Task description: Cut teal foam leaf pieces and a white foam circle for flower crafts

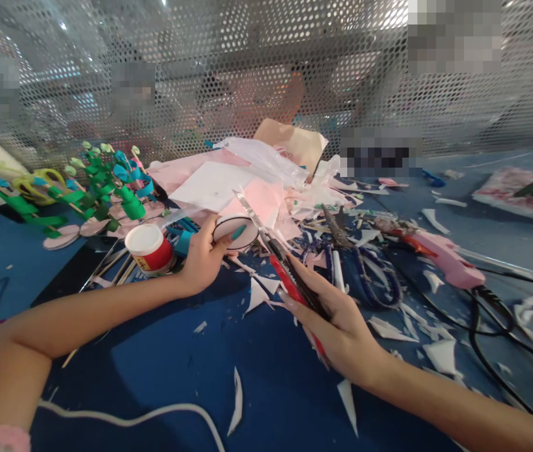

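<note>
Between the thumb and fingers of my left hand (204, 257) is a white round disc (225, 230) with a dark outline, held up over the table. My right hand (339, 320) is wrapped round a red and black utility knife (289, 276). Its silver blade is out and points up and left, close to the disc's right edge; I cannot tell whether they touch. Left of my left hand stands a white-lidded red jar (147, 249). Blue-handled scissors (365, 270) lie just beyond my right hand, and white foam scraps (257, 295) are scattered below.
At the left are green paper spirals on sticks with pink round bases (61, 236), and yellow-handled scissors (43, 187). Pink and white sheets (209, 185) pile up against a perforated metal screen (247, 50). A pink glue gun (449, 260) trails black cable; a white cable (129, 417) crosses the front.
</note>
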Available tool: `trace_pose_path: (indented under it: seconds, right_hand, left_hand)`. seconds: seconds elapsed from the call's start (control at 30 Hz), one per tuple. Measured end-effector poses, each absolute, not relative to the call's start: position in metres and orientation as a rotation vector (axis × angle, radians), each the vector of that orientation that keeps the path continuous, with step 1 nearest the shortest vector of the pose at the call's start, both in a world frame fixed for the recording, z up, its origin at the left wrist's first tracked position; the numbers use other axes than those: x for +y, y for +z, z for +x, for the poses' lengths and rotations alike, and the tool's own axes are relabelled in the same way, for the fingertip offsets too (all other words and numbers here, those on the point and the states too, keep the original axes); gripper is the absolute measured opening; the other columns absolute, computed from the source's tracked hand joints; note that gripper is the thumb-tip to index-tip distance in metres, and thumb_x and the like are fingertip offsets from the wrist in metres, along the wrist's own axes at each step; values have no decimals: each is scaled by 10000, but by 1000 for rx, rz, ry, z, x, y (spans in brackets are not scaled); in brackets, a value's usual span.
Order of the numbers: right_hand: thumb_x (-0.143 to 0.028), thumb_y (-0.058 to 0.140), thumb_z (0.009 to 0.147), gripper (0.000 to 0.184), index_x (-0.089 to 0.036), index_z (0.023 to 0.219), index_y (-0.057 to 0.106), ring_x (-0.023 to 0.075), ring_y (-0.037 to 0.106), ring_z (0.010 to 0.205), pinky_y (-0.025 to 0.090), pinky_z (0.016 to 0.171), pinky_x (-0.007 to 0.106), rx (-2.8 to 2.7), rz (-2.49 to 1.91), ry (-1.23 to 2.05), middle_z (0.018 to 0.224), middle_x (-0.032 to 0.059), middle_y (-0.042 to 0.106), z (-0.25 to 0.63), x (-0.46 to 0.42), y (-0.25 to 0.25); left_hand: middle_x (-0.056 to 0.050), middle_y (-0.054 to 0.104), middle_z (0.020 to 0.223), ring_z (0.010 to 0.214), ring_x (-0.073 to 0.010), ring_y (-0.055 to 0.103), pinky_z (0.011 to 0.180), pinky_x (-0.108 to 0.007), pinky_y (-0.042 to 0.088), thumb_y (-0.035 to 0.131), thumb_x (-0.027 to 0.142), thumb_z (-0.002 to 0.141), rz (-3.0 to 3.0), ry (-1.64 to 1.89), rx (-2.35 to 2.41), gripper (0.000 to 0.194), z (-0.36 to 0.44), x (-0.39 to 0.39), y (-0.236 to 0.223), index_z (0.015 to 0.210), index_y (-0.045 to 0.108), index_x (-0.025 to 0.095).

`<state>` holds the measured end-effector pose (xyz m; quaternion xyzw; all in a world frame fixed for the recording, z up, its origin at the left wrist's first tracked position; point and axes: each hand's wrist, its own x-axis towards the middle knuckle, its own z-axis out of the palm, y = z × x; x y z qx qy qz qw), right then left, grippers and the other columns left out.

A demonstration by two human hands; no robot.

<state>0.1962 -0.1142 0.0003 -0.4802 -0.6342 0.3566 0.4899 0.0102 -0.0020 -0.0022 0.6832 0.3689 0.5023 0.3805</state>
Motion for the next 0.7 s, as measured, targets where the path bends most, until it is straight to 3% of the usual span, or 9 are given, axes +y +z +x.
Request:
trace_pose_path:
  seconds: [0.2,0.43,0.6,0.7]
  right_hand:
    - [-285,504,865,543,-216,1391,387,221,585,1042,506,865,355,-1647,-1149,813,1221,114,566,199,-115,-4]
    - [-288,502,867,530,-204,1381,403,230,564,1093,461,940,402,-1574,-1210,780,1241,125,546,198,-114,-6]
    - [-299,517,856,532,-198,1369,424,242,535,1149,441,967,402,-1590,-1200,765,1275,123,537,199,-113,-7]
    - [-304,521,851,532,-204,1366,429,229,570,1085,489,904,364,-1585,-1205,779,1253,118,547,199,-113,-7]
  left_hand:
    - [1,563,769,654,-92,597,602,-215,588,500,226,839,1926,1203,882,78,9,-6,2,888,511,166]
    - [-30,566,899,677,-120,633,519,-217,581,588,320,791,1745,1250,945,296,10,-2,-4,1013,452,177]
    - [-20,578,843,635,-104,612,538,-214,569,549,325,823,1819,1251,920,220,9,0,-5,972,500,170]
    - [-6,584,790,597,-92,590,549,-210,552,535,308,836,1886,1243,912,193,9,0,-4,971,524,171]
